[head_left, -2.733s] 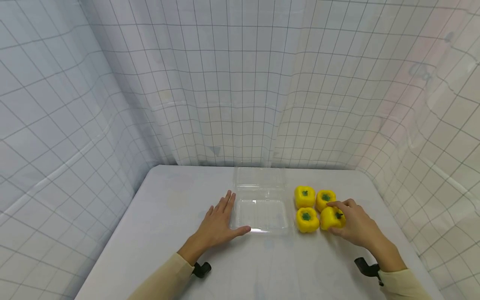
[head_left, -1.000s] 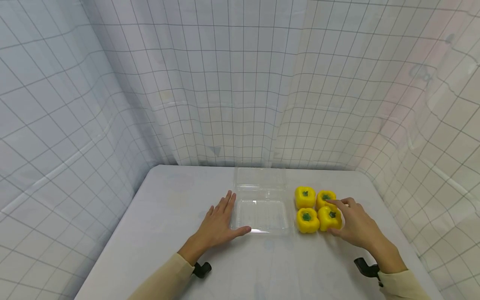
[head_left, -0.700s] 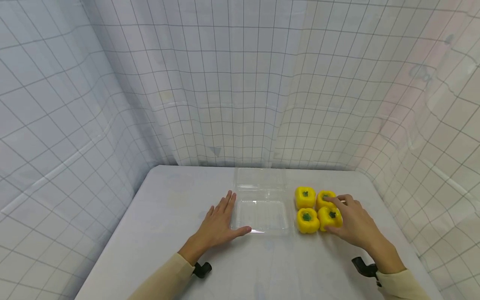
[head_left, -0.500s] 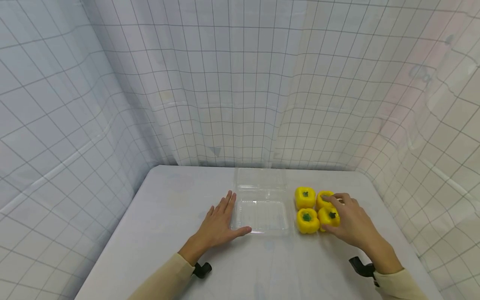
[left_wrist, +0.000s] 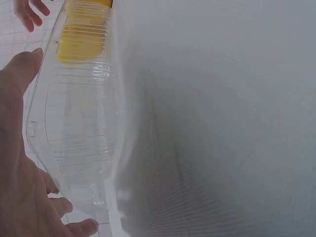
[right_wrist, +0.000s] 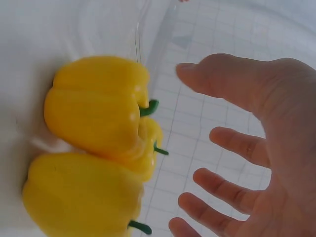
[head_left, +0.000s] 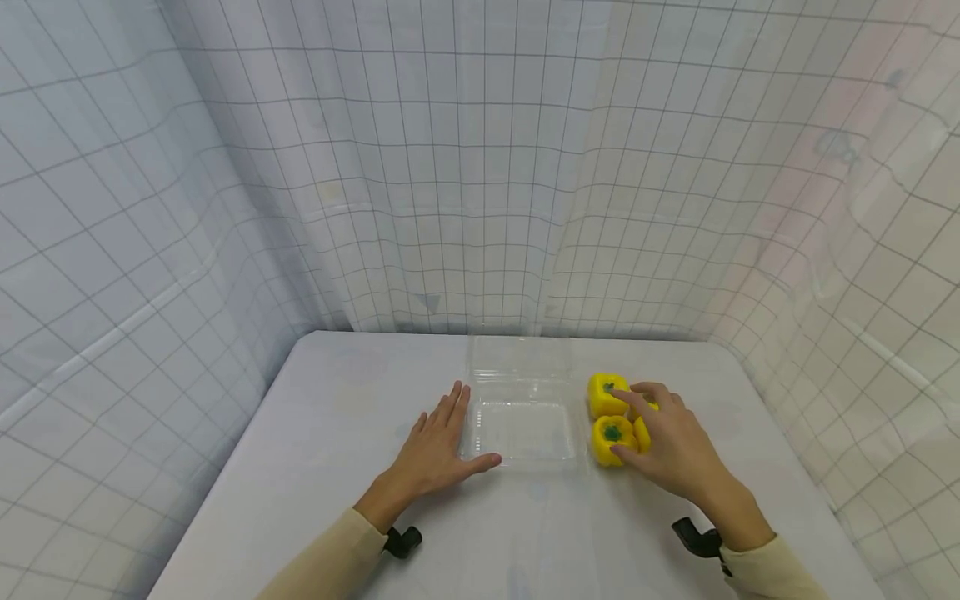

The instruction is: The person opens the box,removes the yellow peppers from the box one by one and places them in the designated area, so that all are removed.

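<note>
My left hand (head_left: 431, 454) lies with fingers spread along the left side of a clear plastic clamshell container (head_left: 525, 433), thumb at its front edge. The lid (head_left: 520, 356) is folded back behind the base. To the container's right stand several yellow bell peppers with green stems. My right hand (head_left: 678, 446) hovers over them, fingers apart and holding nothing; it partly hides the two right-hand peppers. Its thumb and index finger overlap the front-left pepper (head_left: 607, 433) and the back-left pepper (head_left: 602, 398). The right wrist view shows a gap between the fingers and the nearest pepper (right_wrist: 94, 103).
A white table (head_left: 360, 392) carries everything. White curtains with a grid pattern (head_left: 450, 208) hang behind it and on both sides. Each wrist wears a black mount (head_left: 697, 537). Through the container, the left wrist view shows yellow peppers (left_wrist: 81, 47).
My right hand has let go of the front-right pepper, which tipped upright among the others, then moved left over the group. The left hand and container have stayed put.
</note>
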Demonstrator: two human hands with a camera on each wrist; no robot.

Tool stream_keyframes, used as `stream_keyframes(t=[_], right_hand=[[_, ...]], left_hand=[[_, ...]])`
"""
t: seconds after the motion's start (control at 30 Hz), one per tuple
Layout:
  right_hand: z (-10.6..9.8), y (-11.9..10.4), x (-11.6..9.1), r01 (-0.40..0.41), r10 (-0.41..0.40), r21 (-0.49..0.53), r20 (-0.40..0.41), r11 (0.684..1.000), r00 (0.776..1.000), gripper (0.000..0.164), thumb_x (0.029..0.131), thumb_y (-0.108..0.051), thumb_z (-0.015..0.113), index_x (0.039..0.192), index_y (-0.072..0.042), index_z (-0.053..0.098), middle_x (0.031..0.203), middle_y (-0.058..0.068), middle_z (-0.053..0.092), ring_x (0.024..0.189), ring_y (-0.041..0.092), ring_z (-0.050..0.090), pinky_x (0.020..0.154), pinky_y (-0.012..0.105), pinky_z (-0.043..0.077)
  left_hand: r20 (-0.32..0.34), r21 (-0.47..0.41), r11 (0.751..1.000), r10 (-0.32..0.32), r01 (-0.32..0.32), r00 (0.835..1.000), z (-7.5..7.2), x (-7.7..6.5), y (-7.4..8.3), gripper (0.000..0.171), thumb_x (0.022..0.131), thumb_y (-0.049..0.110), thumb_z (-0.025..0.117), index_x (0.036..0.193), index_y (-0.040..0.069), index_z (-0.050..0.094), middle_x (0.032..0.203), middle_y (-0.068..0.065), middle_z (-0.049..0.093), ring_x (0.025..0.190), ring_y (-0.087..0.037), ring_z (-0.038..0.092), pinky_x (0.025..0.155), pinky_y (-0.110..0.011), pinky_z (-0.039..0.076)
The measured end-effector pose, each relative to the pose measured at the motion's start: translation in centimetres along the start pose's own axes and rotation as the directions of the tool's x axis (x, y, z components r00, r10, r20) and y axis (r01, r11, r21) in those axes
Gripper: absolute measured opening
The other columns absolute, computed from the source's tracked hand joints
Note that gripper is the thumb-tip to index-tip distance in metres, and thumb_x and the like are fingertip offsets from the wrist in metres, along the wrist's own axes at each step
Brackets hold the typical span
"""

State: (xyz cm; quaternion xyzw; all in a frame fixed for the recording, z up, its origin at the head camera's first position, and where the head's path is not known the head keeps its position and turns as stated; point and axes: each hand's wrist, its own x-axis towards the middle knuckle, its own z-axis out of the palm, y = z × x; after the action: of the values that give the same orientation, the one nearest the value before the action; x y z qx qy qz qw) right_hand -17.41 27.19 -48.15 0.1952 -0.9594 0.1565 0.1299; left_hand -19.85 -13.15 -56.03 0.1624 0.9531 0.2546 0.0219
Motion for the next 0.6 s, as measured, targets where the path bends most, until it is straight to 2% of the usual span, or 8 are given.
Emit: stream_keyframes(t=[0.13, 0.33, 0.43, 0.6], right_hand=[[0.8, -0.7, 0.0, 0.053, -0.051, 0.016, -0.073, 0.998, 0.996, 0.077, 0.089, -0.03, 0.102, 0.157, -0.016, 0.07, 0.155, 0.025, 0.066, 0.127, 0.05, 0.071, 0.094, 0.072, 0.064], [2.2, -1.6, 0.0, 0.134, -0.126, 0.033, -0.181, 0.99, 0.975, 0.074, 0.086, -0.029, 0.102, 0.152, -0.015, 0.073, 0.148, 0.025, 0.07, 0.123, 0.048, 0.074, 0.091, 0.07, 0.065], [2.7, -2.0, -0.1, 0.144, -0.135, 0.036, -0.187, 0.989, 0.973, 0.073, 0.087, -0.03, 0.101, 0.153, -0.015, 0.073, 0.148, 0.025, 0.07, 0.121, 0.045, 0.074, 0.094, 0.067, 0.066], [3.4, -2.4, -0.4, 0.142, -0.135, 0.032, -0.171, 0.989, 0.976, 0.074, 0.089, -0.032, 0.101, 0.154, -0.015, 0.073, 0.15, 0.026, 0.069, 0.103, 0.029, 0.068, 0.09, 0.054, 0.063]], left_hand=[[-0.008, -0.006, 1.0, 0.003, -0.004, 1.0, 0.0, -0.2, 0.1, 0.132, 0.097, 0.089, 0.067, 0.19, 0.015, 0.01, 0.199, -0.01, 0.01, 0.183, -0.042, 0.023, 0.142, -0.079, 0.026], [-0.032, 0.002, 1.0, 0.011, -0.011, 0.999, -0.4, -0.6, 0.1, 0.129, 0.098, 0.088, 0.068, 0.189, 0.013, 0.014, 0.199, -0.013, 0.013, 0.182, -0.045, 0.026, 0.14, -0.08, 0.029], [-0.049, 0.017, 1.0, 0.016, -0.016, 0.999, -0.7, -0.8, 0.1, 0.128, 0.099, 0.086, 0.068, 0.189, 0.013, 0.016, 0.198, -0.013, 0.015, 0.181, -0.046, 0.028, 0.14, -0.08, 0.03], [-0.079, 0.057, 0.998, 0.022, -0.018, 0.997, -1.3, -1.6, 0.0, 0.123, 0.101, 0.084, 0.068, 0.188, 0.013, 0.019, 0.198, -0.012, 0.016, 0.181, -0.046, 0.029, 0.14, -0.079, 0.032]])
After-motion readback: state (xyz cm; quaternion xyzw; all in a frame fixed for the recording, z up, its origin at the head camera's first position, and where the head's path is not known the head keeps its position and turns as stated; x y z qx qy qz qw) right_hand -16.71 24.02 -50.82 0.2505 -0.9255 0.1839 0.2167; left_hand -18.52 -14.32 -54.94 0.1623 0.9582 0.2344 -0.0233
